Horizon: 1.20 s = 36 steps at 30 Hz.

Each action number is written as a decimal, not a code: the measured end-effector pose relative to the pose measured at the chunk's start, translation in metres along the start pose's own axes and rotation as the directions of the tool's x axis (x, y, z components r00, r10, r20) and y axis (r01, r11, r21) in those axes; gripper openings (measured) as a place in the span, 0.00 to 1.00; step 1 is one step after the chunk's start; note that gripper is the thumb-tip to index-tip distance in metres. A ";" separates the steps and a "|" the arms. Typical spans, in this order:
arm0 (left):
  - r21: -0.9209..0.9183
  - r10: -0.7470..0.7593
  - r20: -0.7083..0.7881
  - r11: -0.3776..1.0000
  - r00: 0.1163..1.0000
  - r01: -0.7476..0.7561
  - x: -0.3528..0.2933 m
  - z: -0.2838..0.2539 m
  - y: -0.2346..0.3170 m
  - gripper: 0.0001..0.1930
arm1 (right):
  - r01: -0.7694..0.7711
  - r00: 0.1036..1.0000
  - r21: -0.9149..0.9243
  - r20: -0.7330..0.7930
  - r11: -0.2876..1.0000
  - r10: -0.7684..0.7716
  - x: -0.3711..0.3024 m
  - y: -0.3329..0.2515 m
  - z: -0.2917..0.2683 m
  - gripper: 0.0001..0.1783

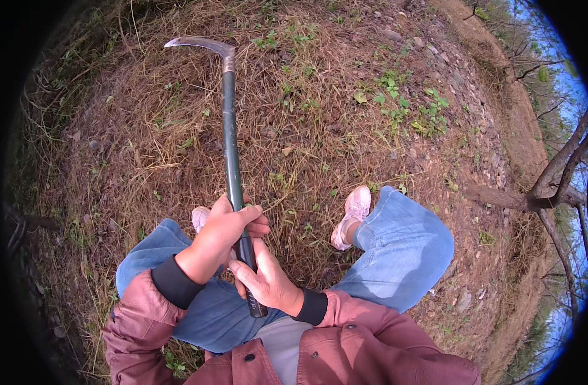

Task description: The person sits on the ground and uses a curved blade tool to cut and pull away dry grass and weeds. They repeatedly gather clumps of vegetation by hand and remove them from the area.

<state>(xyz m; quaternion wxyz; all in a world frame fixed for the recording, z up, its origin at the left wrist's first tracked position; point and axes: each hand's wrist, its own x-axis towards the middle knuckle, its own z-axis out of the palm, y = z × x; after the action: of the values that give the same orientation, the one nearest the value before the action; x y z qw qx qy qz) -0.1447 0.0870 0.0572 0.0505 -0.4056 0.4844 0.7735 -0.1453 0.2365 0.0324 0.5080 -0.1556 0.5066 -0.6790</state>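
A long-handled sickle (230, 138) extends away from me over dry grass, its green shaft nearly upright in view. Its hooked metal blade (201, 43) points left at the far end. My left hand (225, 228) is closed round the shaft just above the black grip, thumb lying across it and fingertips showing on the right side. Lower down, my right hand (268, 280) closes on the black grip (246, 251), with its thumb on the left side. The butt of the handle sticks out below my right hand. Part of the grip is hidden by both hands.
My bent knees in blue jeans (403, 240) are spread either side of the handle, with a pink shoe (353, 215) on the right. Green weeds (428, 115) grow at far right. A bare forked branch (550, 186) reaches in from the right edge. Brush (50, 102) borders the left.
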 end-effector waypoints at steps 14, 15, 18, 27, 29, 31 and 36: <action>-0.140 -0.435 0.149 0.880 0.888 0.455 0.044 -0.048 0.019 0.09 | 0.097 0.995 -0.994 0.096 0.047 -0.018 0.095 -0.103 -0.170 0.15; -0.163 -0.512 0.186 0.825 0.838 0.541 0.047 -0.050 0.018 0.09 | 0.041 0.999 -0.995 0.043 -0.088 -0.022 0.094 -0.124 -0.181 0.15; -0.101 -0.568 0.175 0.802 0.804 0.588 0.048 -0.049 0.018 0.09 | 0.015 1.000 -0.946 0.008 -0.322 0.021 0.081 -0.183 -0.213 0.14; 0.031 -0.353 0.133 0.936 0.926 0.352 0.038 -0.005 0.055 0.13 | -0.200 0.951 -0.871 -0.283 -0.449 0.126 0.114 -0.165 -0.394 0.11; 0.116 -0.445 0.126 0.894 0.887 0.432 0.044 0.001 0.067 0.15 | -0.312 0.897 -0.820 -0.420 -0.480 0.135 0.126 -0.129 -0.439 0.13; 0.077 -0.472 0.107 0.882 0.875 0.466 0.053 0.012 0.073 0.17 | -0.401 0.848 -0.802 -0.507 -0.442 0.151 0.130 -0.093 -0.469 0.21; 0.014 -0.532 0.200 0.841 0.823 0.541 0.082 0.030 0.092 0.19 | -0.467 0.835 -0.818 -0.533 -0.336 0.137 0.155 -0.024 -0.491 0.68</action>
<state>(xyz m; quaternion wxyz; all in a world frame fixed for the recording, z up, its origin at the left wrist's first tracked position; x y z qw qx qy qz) -0.2599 0.0368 0.0730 0.3045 -0.4480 0.3265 0.7745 -0.5816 0.3646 -0.2099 0.2941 -0.2732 0.9072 0.1257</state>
